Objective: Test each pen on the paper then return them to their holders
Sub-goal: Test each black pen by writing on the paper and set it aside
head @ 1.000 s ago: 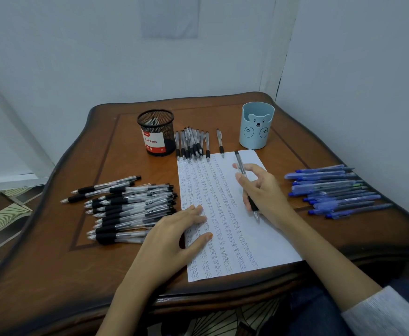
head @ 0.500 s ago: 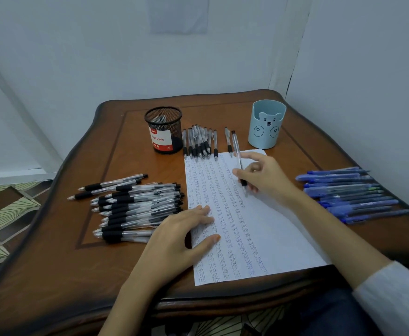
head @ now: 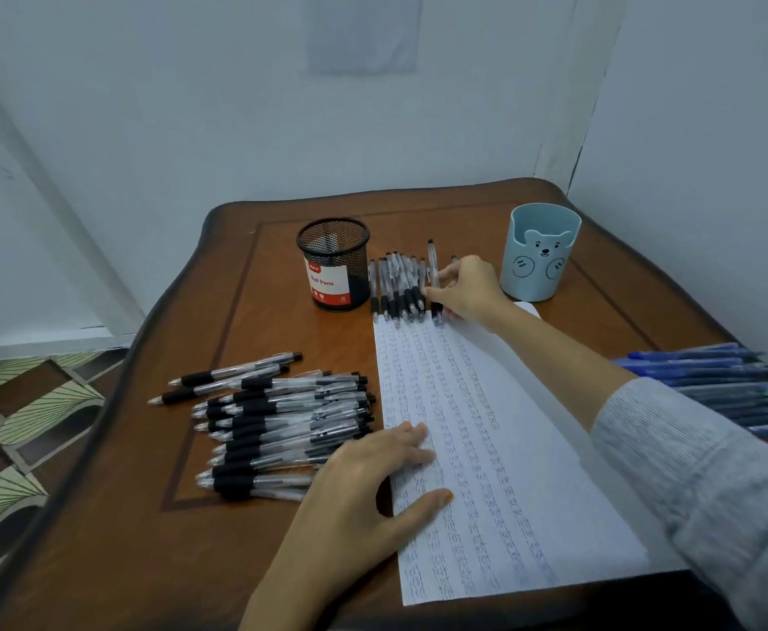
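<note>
**Head view: laying a black pen beside the row**

We see a brown table [head: 259, 311] filling the lower frame. The paper [head: 509, 448] runs from centre to lower right and is covered in columns of small marks. Left of centre lies a heap of black pens [head: 282, 416], and blue pens [head: 714, 371] lie at the right edge. A bear cup [head: 539, 259] stands upper right of the sheet and a mesh cup [head: 334, 271] upper centre. Between them a row of black pens [head: 398, 286] lies at the sheet's top edge.

Our left hand [head: 373, 475] rests flat on the sheet's left margin, fingers spread. Our right hand [head: 468, 286] reaches to the row's right end, thumb and fingertips pinching one pen [head: 433, 266] by its barrel, with its tip at the sheet's top edge.

We judge this pen is being laid with the row. To do it well, we should lower it parallel to its neighbours and let go only once it lies flat. The left hand should press down so the sheet cannot slide.
</note>
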